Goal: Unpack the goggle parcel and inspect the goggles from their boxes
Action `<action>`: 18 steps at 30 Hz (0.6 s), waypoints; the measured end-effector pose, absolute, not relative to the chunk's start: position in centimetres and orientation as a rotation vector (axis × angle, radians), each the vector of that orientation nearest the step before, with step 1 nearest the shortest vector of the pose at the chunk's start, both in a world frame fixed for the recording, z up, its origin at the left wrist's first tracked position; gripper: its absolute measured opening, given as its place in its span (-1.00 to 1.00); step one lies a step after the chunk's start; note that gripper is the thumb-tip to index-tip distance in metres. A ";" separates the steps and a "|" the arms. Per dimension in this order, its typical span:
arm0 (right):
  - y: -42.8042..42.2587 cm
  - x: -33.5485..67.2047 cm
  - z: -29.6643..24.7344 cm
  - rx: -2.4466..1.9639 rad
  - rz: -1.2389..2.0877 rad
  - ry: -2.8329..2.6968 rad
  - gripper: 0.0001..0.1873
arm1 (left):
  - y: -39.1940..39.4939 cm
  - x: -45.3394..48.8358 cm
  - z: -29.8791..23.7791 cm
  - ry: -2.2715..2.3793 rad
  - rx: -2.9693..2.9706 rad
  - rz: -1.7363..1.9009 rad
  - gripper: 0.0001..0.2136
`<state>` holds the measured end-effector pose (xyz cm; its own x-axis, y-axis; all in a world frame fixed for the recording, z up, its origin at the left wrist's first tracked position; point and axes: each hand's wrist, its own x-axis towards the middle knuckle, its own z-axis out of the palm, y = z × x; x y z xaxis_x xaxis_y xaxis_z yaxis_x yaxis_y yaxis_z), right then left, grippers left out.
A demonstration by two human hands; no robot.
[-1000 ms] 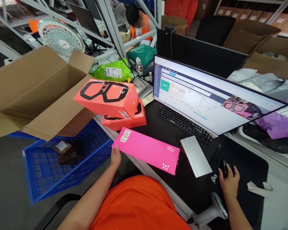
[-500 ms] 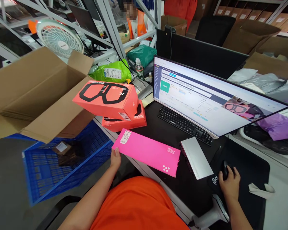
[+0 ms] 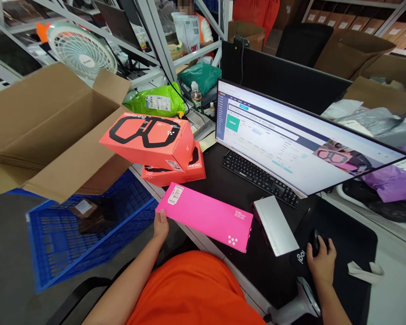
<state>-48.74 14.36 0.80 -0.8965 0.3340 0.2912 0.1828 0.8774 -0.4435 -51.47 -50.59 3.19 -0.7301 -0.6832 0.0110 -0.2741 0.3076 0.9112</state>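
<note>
Soft, even light with stretched wide-angle edges

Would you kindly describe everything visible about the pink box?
The pink box is long, flat, rectangular and looks like smooth card. A white label marks its left end; small white print and dots mark the right. It extends diagonally over the desk's front edge; contact there is unclear. The left hand holds its near-left corner, thumb on top.

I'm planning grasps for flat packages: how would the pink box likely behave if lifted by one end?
The pink box would probably stay stiff: its edges look straight where the left hand holds one corner. It may be light for its size, being thin, though its contents are hidden. Its broad, flat face makes rolling unlikely.
</note>
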 end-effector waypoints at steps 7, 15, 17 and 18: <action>14.4 -48.7 0.8 -0.436 0.599 -2.700 -0.28 | -50.7 -51.4 3.0 -2.193 0.818 -1.410 -0.35; 14.4 -48.7 0.6 -0.391 0.611 -2.669 -0.30 | -50.9 -51.3 2.7 -2.202 0.829 -1.414 -0.30; 14.4 -48.7 0.7 -0.388 0.613 -2.667 -0.31 | -51.0 -51.3 2.7 -2.206 0.839 -1.407 -0.28; 14.4 -48.7 0.7 -0.384 0.613 -2.667 -0.31 | -51.0 -51.3 2.7 -2.207 0.843 -1.404 -0.28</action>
